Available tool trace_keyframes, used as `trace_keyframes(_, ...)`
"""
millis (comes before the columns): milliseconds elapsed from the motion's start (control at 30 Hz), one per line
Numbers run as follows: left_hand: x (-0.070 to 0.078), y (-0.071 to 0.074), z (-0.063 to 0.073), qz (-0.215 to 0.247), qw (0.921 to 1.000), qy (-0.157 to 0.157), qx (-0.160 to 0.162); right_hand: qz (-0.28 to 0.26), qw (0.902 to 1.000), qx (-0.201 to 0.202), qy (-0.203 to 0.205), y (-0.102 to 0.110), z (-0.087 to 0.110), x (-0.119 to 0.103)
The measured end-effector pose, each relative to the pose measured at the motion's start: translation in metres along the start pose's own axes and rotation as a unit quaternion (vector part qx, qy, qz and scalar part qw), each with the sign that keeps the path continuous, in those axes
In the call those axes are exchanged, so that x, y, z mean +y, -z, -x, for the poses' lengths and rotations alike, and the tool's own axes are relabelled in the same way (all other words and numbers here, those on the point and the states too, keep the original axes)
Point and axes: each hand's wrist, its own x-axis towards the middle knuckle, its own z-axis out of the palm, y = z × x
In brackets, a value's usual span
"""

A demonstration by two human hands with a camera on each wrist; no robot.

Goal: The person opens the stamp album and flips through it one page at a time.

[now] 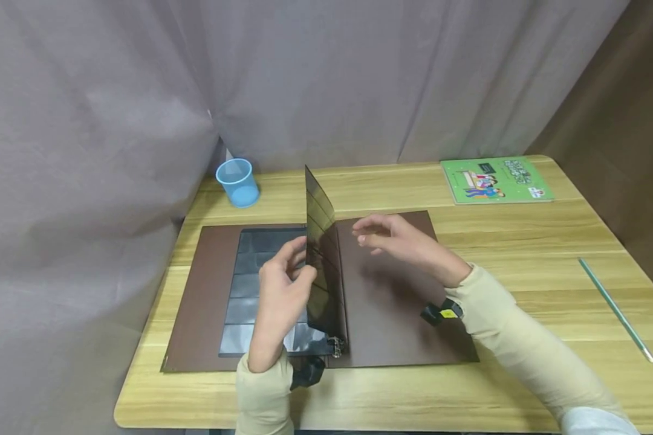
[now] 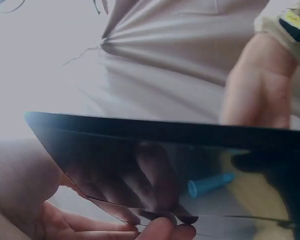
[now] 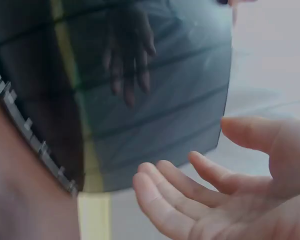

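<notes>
A brown ring binder [image 1: 397, 326] lies spread flat on the table, with black pocket pages [image 1: 245, 284] on its left cover. One black pocket page [image 1: 322, 260] stands nearly upright over the metal rings [image 1: 334, 347]. My left hand [image 1: 284, 290] pinches this page at its free edge, thumb on one face and fingers on the other. Over the bare right cover hovers my right hand [image 1: 394, 238], fingers loosely bent and holding nothing. The right wrist view shows this right hand [image 3: 200, 195] beside the glossy page [image 3: 175, 115], which mirrors a hand.
At the back left of the wooden table [image 1: 359, 399] stands a blue cup [image 1: 239, 184]. A green book [image 1: 495, 180] lies at the back right, and a green pencil [image 1: 615, 308] lies near the right edge. Grey curtain [image 1: 326, 78] hangs behind the table.
</notes>
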Motion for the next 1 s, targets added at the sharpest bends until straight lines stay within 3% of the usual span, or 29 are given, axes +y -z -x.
trace_keyframes(200, -0.002, 0.012, -0.001, -0.003, 0.9998, 0.016, -0.007, 0.132, 0.991, 0.02, -0.005, 0.018, 0.003, 0.034)
trace_keyframes(333, -0.004, 0.019, 0.0, -0.024, 0.9996, 0.012, -0.002, 0.218, 0.9753, 0.018, -0.026, 0.027, 0.004, 0.057)
trace_keyframes(467, -0.005, 0.023, 0.0, -0.015, 0.9998, 0.01, -0.001, 0.285, 0.9572, 0.016, -0.047, 0.029, 0.004, 0.076)
trace_keyframes(633, -0.005, 0.026, 0.0, 0.016, 0.9997, 0.015, -0.004, 0.309, 0.9481, -0.003, -0.076, 0.02, 0.003, 0.09)
trace_keyframes(1000, -0.003, 0.033, -0.016, 0.038, 0.9985, 0.018, 0.035, 0.34, 0.9343, -0.004, -0.107, 0.014, 0.007, 0.102)
